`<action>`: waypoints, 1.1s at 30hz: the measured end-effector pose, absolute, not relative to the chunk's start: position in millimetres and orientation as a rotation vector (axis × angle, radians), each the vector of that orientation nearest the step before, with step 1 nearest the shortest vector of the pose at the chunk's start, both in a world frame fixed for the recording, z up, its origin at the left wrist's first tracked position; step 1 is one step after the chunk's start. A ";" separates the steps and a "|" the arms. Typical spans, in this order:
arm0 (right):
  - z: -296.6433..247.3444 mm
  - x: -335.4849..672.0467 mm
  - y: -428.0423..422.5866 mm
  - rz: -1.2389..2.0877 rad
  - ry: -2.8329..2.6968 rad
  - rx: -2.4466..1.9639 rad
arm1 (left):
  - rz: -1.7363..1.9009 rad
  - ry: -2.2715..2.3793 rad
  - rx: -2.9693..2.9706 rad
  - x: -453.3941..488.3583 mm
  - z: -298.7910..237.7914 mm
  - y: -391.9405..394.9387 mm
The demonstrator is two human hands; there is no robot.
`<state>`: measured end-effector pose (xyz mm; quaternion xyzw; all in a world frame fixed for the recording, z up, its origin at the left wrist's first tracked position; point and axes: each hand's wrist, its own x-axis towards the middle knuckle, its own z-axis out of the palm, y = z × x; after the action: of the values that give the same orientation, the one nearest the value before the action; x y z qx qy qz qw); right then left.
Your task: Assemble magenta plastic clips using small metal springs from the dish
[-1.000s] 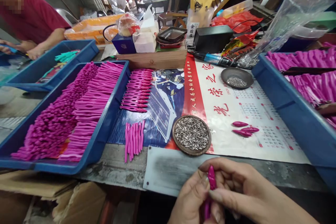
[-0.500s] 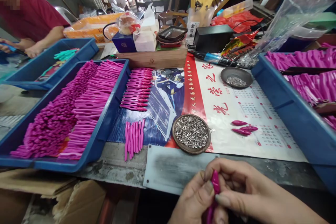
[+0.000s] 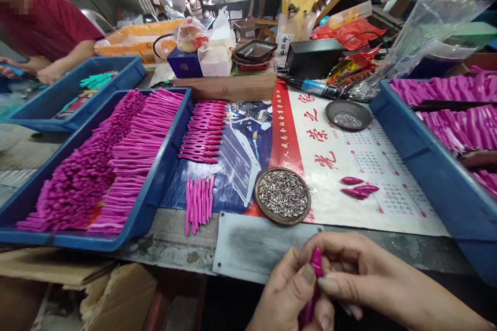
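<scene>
Close to the table's front edge, my left hand (image 3: 287, 289) and my right hand (image 3: 361, 271) are both closed on one slim magenta plastic piece (image 3: 317, 264). It stands nearly upright, with a glossy pointed end up; my fingers cover part of its lower length. Beyond the hands lies a grey metal plate (image 3: 248, 245). A round bowl (image 3: 285, 222) full of small metal pins (image 3: 282, 194) sits just past it. Several glossy magenta pointed pieces (image 3: 355, 193) rest on the calendar sheet (image 3: 334, 212). To the left are a short row of magenta sticks (image 3: 199, 201) and a stack of longer magenta pieces (image 3: 204, 132).
A blue tray (image 3: 128, 235) packed with magenta sticks stands left; another blue tray (image 3: 423, 150) with magenta pieces stands right. A dark dish (image 3: 361, 125) holds some pins. A wooden box (image 3: 225, 90) lies behind. A co-worker in a red shirt (image 3: 58, 20) sits far left.
Both hands stay closed on the magenta piece, with only slight finger shifts. The whole view has moved a little; the things on the table look unchanged.
</scene>
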<state>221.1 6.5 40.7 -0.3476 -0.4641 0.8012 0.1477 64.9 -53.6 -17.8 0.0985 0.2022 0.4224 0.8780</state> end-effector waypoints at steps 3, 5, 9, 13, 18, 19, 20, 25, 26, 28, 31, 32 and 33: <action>38.9 225.8 4.3 2.150 -1.474 -1.121 | 0.872 0.433 0.227 64.2 -15.3 -51.2; 37.4 225.4 5.0 2.148 -1.472 -1.115 | 0.861 0.443 0.237 64.3 -12.9 -47.8; 29.9 216.5 14.3 2.301 -1.235 -0.957 | 0.879 0.486 0.169 66.0 -9.2 -39.3; 28.1 205.4 29.2 2.216 -1.142 -0.978 | 0.966 0.596 0.118 68.5 -3.0 -27.3; 41.8 193.3 46.8 1.937 -1.348 -1.082 | 1.098 0.708 0.069 69.4 9.3 -8.9; 43.6 191.6 48.8 1.871 -1.424 -1.094 | 1.109 0.718 0.065 68.9 10.7 -6.1; 44.6 190.4 50.1 1.813 -1.499 -1.100 | 1.114 0.723 0.063 68.0 11.5 -3.7; 40.4 188.7 53.8 1.471 -1.796 -1.156 | 1.092 0.689 0.015 60.5 10.3 0.1; 39.6 188.5 54.9 1.417 -1.794 -1.169 | 1.066 0.670 -0.007 58.7 10.5 -0.4; 39.7 188.1 57.1 1.395 -1.703 -1.174 | 0.991 0.613 -0.055 55.3 11.5 -2.0; 42.0 187.7 57.1 1.538 -1.538 -1.106 | 0.885 0.525 -0.103 52.2 12.3 -5.9; 42.4 187.9 55.7 1.608 -1.500 -1.075 | 0.863 0.502 -0.105 52.0 11.8 -7.5; 42.2 188.1 53.7 1.670 -1.468 -1.052 | 0.848 0.485 -0.100 52.2 10.9 -9.1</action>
<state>188.1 53.7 42.2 -0.4029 -0.5625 0.6400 0.3343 52.2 -9.1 10.9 -0.0478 0.2329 0.4073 0.8818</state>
